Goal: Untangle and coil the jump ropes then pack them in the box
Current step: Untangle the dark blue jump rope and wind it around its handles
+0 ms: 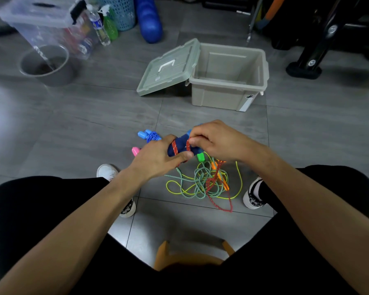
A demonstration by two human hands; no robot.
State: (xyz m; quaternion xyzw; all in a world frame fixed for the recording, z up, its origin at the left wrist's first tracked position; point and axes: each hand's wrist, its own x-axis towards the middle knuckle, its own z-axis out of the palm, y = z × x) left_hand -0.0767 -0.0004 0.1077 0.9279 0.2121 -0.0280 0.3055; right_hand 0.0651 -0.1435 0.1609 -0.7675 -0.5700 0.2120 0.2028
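Note:
My left hand grips a pair of dark blue handles with red rope wound round them. My right hand pinches a turn of that red rope at the handles. The rest of the red rope trails down into a tangle on the floor with a teal rope, a thin yellow rope, a green handle and orange handles. A coiled blue rope with light blue handles lies left of my hands, beside a pink handle. The beige box stands open beyond.
The box's lid leans against its left side. A grey bucket, a clear storage bin, bottles and a blue roller stand at the back left. Black equipment legs are at the back right. My shoes flank the tangle.

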